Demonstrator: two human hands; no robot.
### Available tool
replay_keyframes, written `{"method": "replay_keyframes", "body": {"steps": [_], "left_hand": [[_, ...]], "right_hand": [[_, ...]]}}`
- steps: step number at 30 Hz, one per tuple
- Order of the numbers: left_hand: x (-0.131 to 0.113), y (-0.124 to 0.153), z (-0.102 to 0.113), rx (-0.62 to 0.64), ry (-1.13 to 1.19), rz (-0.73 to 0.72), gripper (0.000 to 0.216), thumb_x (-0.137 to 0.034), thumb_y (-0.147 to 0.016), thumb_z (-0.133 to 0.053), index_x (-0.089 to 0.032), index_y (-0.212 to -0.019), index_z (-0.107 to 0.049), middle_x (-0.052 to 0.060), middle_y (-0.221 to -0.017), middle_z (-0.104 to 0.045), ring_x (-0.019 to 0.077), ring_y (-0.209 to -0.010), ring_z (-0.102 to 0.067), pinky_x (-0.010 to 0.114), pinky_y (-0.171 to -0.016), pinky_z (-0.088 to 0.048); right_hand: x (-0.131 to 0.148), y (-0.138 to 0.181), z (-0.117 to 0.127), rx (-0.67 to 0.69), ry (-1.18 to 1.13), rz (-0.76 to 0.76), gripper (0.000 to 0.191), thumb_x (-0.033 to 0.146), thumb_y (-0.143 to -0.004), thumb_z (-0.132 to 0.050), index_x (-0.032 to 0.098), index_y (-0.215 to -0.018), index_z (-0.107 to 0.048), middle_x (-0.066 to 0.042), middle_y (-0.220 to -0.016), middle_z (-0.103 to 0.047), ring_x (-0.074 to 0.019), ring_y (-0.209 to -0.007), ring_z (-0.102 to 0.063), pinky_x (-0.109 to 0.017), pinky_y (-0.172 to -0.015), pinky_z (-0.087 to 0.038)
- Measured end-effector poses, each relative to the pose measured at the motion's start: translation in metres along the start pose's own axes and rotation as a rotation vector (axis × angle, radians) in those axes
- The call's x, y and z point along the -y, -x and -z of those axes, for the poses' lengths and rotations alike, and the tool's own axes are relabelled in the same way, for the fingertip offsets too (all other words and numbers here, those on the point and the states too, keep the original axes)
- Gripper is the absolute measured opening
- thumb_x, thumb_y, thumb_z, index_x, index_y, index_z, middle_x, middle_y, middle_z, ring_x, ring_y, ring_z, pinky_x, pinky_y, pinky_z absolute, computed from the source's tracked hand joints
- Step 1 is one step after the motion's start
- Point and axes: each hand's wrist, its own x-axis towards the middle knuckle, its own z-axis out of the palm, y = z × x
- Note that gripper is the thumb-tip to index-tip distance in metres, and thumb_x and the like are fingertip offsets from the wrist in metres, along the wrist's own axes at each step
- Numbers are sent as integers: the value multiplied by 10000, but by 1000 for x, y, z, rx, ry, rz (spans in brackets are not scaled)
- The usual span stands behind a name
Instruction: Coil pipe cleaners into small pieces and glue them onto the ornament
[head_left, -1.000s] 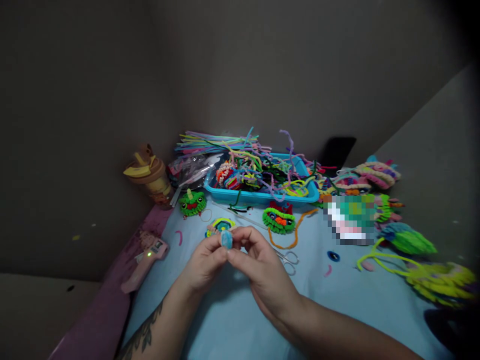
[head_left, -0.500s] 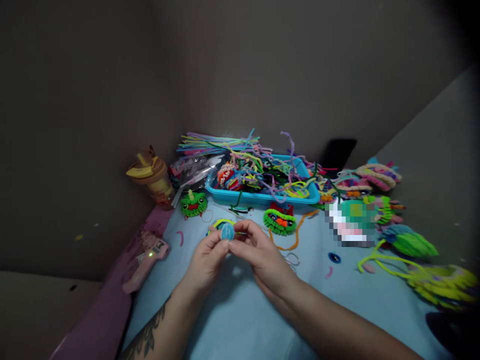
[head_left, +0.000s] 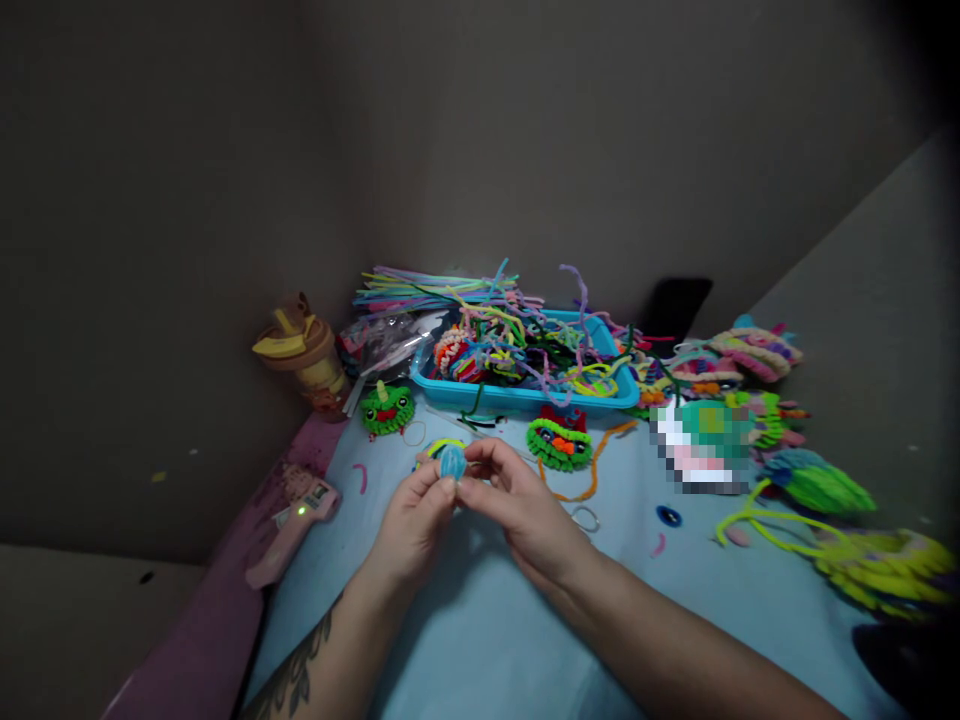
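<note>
Overall, one pale blue cover point(head_left: 487, 640) spreads under everything, the largest thing here. Next in size comes one blue tray point(head_left: 525, 400), heaped with tangled fuzzy stems too many to count; one bundle of straight stems point(head_left: 435, 285) lies behind it. Two hands work in front of the tray: the left hand point(head_left: 416, 510) and the right hand point(head_left: 517, 500). To the left stand one lidded cup point(head_left: 315, 370) and, nearer, one pink handheld tool point(head_left: 289, 535) with a small green light. Two green fuzzy faces point(head_left: 387, 410) point(head_left: 559, 447) sit just before the tray, and one orange stem point(head_left: 592, 478) curves beside the right-hand one. Smaller still is the single light blue oval point(head_left: 453, 463), raised between the hands in front of a partly hidden yellow-and-blue piece point(head_left: 444, 444). Its long axis runs roughly upright, one end toward the tray, the other toward the person. Left thumb and finger pinch it; the right fingertips close against its other edge. Smallest are one dark blue disc point(head_left: 669, 516) and two curved pink scraps point(head_left: 361, 478) point(head_left: 658, 545).
</note>
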Motion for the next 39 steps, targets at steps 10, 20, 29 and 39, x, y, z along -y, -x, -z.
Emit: {"method": "replay_keyframes", "body": {"steps": [10,20,29,39], "left_hand": [[-6,1,-4,214,86,40,258,-369,-751,-663,-138,-676,-576,11,-690,-461,131,-672,-384,255,-647,-324],[-1,10,-13,459,166,206,342,-419,-744,-658,-154,-575,-524,-9,-592,-406,125,-606,-384,267,-606,-291],[2,13,-18,491,193,252,385,-418,-730,-674,-154,-526,-483,-12,-558,-406,122,-597,-413,262,-593,-307],[7,16,-16,570,197,280,422,-426,-719,-680,-155,-483,-460,-15,-514,-415,120,-570,-449,268,-602,-361]], "right_hand": [[20,-5,16,-22,306,401,59,240,-773,-660,227,-830,-667,-4,-826,-599,-153,-784,-561,-286,-711,-441],[52,-8,38,427,893,989,217,127,-876,-550,229,-1007,-688,-42,-869,-598,-173,-880,-513,-349,-803,-435],[61,-8,42,524,875,942,154,134,-874,-554,211,-866,-688,-41,-906,-537,-171,-929,-498,-351,-848,-432],[65,-8,45,728,706,646,112,262,-843,-641,180,-803,-706,-40,-909,-515,-140,-880,-534,-294,-809,-456]]}}
